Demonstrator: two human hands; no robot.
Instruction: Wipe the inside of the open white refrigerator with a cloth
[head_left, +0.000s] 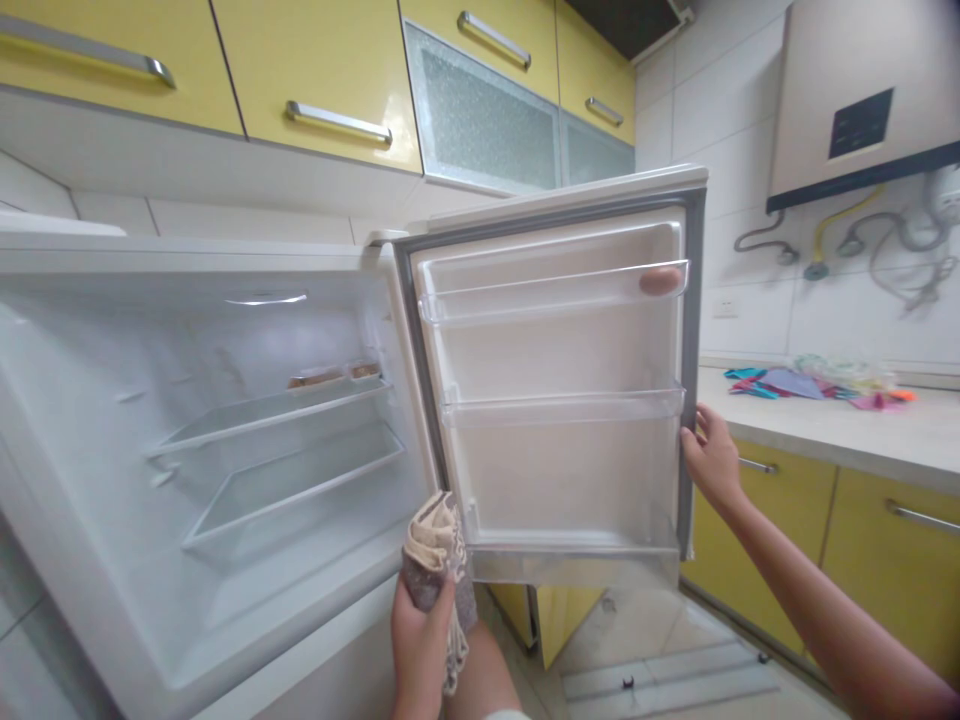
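Observation:
A folded brown and cream cloth (pixel 435 548) is gripped in my left hand (pixel 421 640), low in front of the fridge's hinge side. My right hand (pixel 712 462) holds the outer edge of the open fridge door (pixel 562 470), with its thumb on the edge and its other fingers partly behind it. Clear racks line the door, and a brown egg (pixel 660 281) lies in the top one. Inside the fridge (pixel 300 600) are two glass shelves, with small brown items (pixel 319 378) at the back of the upper shelf.
Yellow cabinets (pixel 315 60) hang above the fridge. To the right, a counter (pixel 795 425) bears colourful cloths or bags (pixel 802 383), below a water heater (pixel 862 100) with hoses. A lower cabinet door (pixel 566 620) stands open beneath the fridge door.

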